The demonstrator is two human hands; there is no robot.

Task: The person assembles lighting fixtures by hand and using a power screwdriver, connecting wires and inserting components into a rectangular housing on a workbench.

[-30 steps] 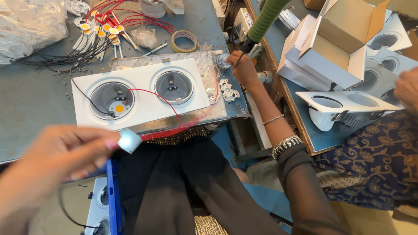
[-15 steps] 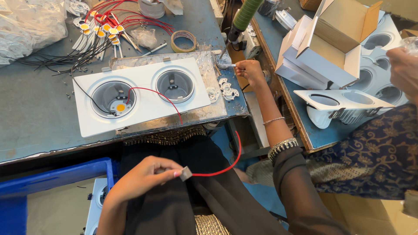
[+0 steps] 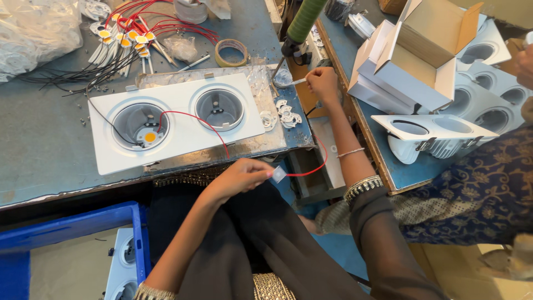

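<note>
Since half a second ago my left hand [image 3: 240, 176] has risen from the lap toward the bench edge, carrying its small chip up with it, while my right hand [image 3: 322, 82] has stayed near the soldering station.

I am looking down at the grey workbench [image 3: 44, 139], which is filling most of the view. On it the white twin downlight housing [image 3: 175, 122] is lying flat on a clear plastic sheet, with two round wells; the left well is holding a yellow LED chip [image 3: 150, 136] with a black wire and a red wire [image 3: 194, 119] running out of it. At the lower left a blue crate [image 3: 78, 225] is sitting under the bench with another white housing inside. To the right, open white cartons [image 3: 422, 55] are standing on a second bench beside more housings, where another person in a dark blue patterned garment is working.

My left hand is pinching a small pale square chip [image 3: 278, 174] between thumb and forefinger, just below the bench edge; a red lead [image 3: 311, 166] is curving from it up toward my right hand. My right hand is closed around a thin pale rod [image 3: 294, 82] beside the green-handled tool [image 3: 304, 19]. A tape roll [image 3: 232, 51] is lying behind the housing.
</note>
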